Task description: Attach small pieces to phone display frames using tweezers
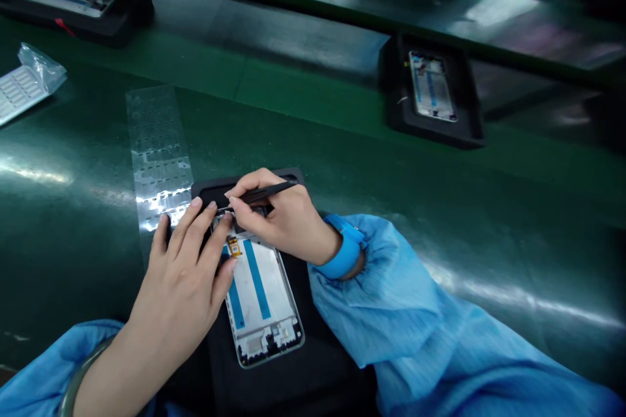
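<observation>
the silver-rimmed, white-backed phone frame with blue strips [250, 300] lies flat, slightly angled, on a black rectangular tray [293, 384] at lower centre of my head view. right hand [288, 215]: thumb and forefinger pinch a slim black pen-like tool [268, 192] over the frame's far end. left hand [183, 283]: fingers spread, forefinger on that end, thumb just beside a small orange flex cable [235, 247]. i can't make out the tool tip, fingers crowd it. step looks like fine work at that far end, so my advice: brace the frame with the left fingertips, light load only; move the tool in short, low-angle strokes; don't let the left thumb snag the flex, it likely creases easily. i'd shift the left forefinger a touch for a sightline to the tip. surface: glossy green tabletop [313, 150], glare streaks both sides, could hide small parts. a clear plastic sheet with rows of small marks [159, 150] lies just left of the tray. far left, a white gridded sheet in a clear bag [22, 91]. towards the back, two black box-like trays, left [139, 10] and right [398, 98], each bear a similar silver frame. room beyond is dim and blurred, can't read it.
</observation>
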`<state>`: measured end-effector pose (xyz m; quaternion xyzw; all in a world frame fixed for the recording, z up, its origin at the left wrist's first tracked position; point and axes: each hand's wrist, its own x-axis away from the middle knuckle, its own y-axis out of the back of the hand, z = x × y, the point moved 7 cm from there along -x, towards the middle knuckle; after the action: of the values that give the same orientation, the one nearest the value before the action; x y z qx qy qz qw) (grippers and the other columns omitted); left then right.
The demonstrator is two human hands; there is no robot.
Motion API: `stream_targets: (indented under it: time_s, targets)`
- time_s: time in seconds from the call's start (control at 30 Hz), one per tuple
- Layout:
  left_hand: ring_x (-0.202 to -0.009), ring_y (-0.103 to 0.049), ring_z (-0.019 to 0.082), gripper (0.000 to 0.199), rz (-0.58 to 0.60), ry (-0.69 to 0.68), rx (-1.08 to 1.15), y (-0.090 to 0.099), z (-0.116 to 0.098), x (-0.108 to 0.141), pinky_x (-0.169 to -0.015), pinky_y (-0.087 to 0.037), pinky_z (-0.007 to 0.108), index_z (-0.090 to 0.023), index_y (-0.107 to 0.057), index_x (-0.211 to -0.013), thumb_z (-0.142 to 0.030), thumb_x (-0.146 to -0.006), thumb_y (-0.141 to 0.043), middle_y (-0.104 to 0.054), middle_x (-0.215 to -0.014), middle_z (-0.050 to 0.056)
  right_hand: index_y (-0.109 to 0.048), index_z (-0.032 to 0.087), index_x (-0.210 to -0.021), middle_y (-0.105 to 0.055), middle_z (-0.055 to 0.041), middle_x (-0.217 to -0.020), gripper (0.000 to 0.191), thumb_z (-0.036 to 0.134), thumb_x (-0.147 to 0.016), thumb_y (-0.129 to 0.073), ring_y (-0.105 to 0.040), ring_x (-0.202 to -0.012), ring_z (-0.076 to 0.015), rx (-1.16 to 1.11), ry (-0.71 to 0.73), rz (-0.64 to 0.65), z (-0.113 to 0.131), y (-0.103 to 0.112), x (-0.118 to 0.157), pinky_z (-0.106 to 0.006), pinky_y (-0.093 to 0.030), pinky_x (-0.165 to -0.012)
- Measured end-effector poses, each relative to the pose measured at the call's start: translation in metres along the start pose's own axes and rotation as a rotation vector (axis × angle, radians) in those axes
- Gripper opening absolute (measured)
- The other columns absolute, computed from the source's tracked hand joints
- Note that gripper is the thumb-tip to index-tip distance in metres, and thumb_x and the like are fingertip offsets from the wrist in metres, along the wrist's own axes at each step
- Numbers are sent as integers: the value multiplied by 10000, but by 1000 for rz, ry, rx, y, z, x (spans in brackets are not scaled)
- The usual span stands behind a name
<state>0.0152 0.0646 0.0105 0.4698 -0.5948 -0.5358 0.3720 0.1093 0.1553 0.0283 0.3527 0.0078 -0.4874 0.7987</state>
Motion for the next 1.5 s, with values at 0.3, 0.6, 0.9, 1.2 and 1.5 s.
stream_targets:
  time_s: [0.3, 0.6, 0.9, 1.2, 1.5]
  targets:
    - [-1352, -285, 308, 443, -12, -2, 0, 1, 0, 0, -1056, -287, 577, -150, -438, -1314, -334, -913, -413, -457, -1365, 139, -552, 161, -829, -622, 6, -801, 21, 158, -810, -562, -601, -658, -75, -3, -52, -80, -4, 6, 2, -184, -490, -639]
    - [-1349, -291, 319, 445, -5, 4, 9, 2, -1, -1, -1053, -292, 578, -136, -439, -1313, -315, -906, -423, -456, -1369, 150, -565, 189, -841, -647, 2, -838, 54, 156, -799, -559, -617, -759, -108, 4, 15, -4, 1, -1, 2, -223, -492, -690]
    - [-1353, -284, 311, 448, -6, 0, 2, 2, -1, -1, -1050, -297, 579, -133, -430, -1320, -318, -912, -411, -453, -1370, 147, -567, 174, -828, -639, 0, -815, 28, 155, -809, -574, -610, -742, -95, -10, 25, -97, 3, 9, 3, -202, -479, -687]
    - [-1351, -286, 306, 453, 4, 7, 7, 2, -1, -1, -1048, -302, 580, -143, -416, -1329, -325, -914, -412, -443, -1380, 135, -567, 182, -821, -647, 4, -803, 6, 187, -818, -570, -605, -685, -95, 3, 15, -29, 0, 8, 1, -213, -476, -638]
    - [-1356, -279, 303, 454, -3, 7, 7, 2, -2, -1, -1054, -296, 571, -149, -412, -1332, -329, -916, -412, -435, -1389, 131, -561, 186, -831, -652, 5, -808, 18, 182, -814, -564, -614, -699, -97, 15, 35, -23, 0, 7, 2, -211, -482, -640]
